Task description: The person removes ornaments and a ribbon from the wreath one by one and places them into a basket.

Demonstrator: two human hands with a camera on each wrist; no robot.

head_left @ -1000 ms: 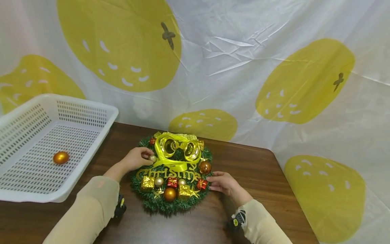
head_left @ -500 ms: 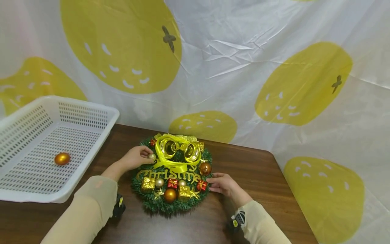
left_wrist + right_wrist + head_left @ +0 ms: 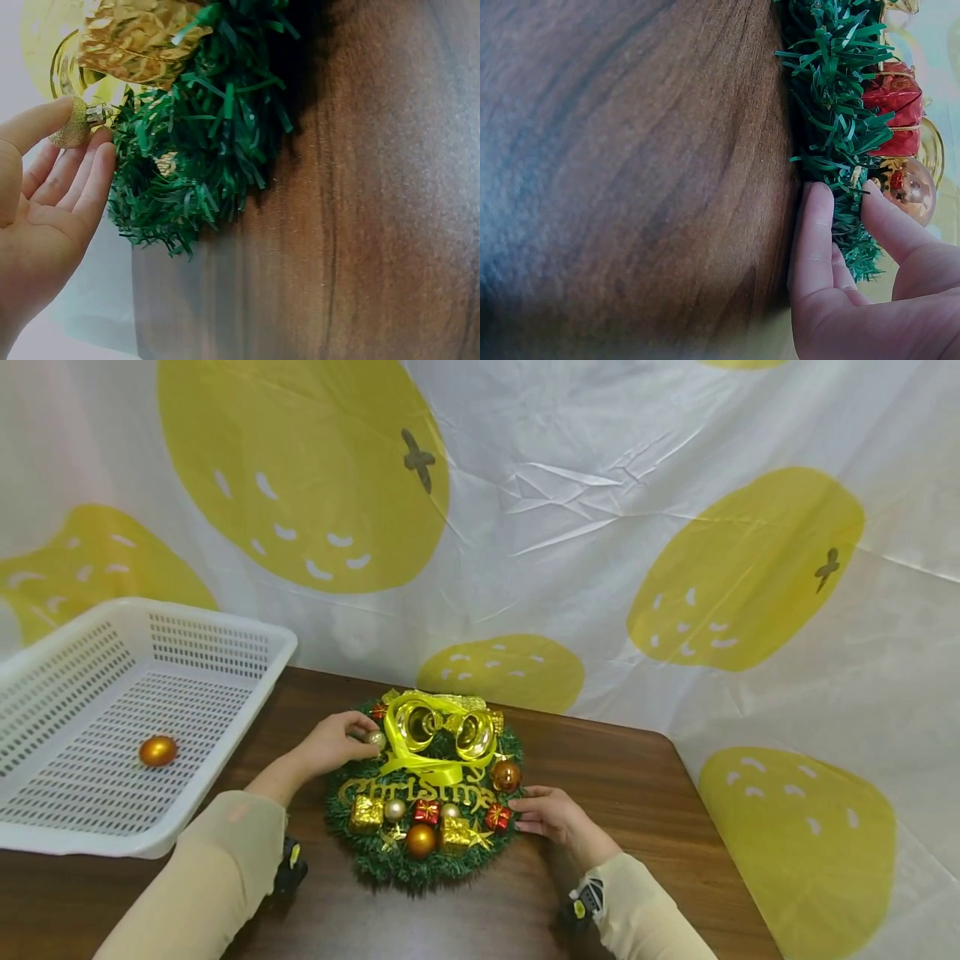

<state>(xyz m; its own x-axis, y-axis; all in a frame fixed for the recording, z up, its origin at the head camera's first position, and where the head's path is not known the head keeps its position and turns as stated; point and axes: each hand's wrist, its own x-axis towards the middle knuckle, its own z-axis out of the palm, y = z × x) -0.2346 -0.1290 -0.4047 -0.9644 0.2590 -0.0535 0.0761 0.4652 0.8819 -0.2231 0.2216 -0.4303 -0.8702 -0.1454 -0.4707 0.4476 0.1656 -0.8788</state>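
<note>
A green tinsel Christmas wreath [image 3: 405, 872] lies on the table, carrying gold bells [image 3: 474, 733], yellow ribbon, gold lettering, baubles and small wrapped gift boxes. At its upper left, my left hand [image 3: 330, 745] pinches a small glittery gold bauble [image 3: 69, 126] between thumb and fingers. The bauble's silver cap points at the tinsel; whether it is attached is hidden. My right hand [image 3: 555, 814] grips the wreath's right edge, thumb on top and fingers along the outer side, near a red gift box [image 3: 497, 816] and a shiny copper bauble [image 3: 911, 191].
On the left stands a white perforated plastic basket [image 3: 258, 693] with one orange-gold bauble [image 3: 158, 751] inside. A white curtain [image 3: 540, 568] with yellow fruit prints hangs behind the brown wooden table [image 3: 615, 760]. Both wrists wear small black devices.
My left hand and its gold bauble have shifted slightly toward the back of the wreath. The right hand keeps its grip in the same place, and the head view has tilted a little.
</note>
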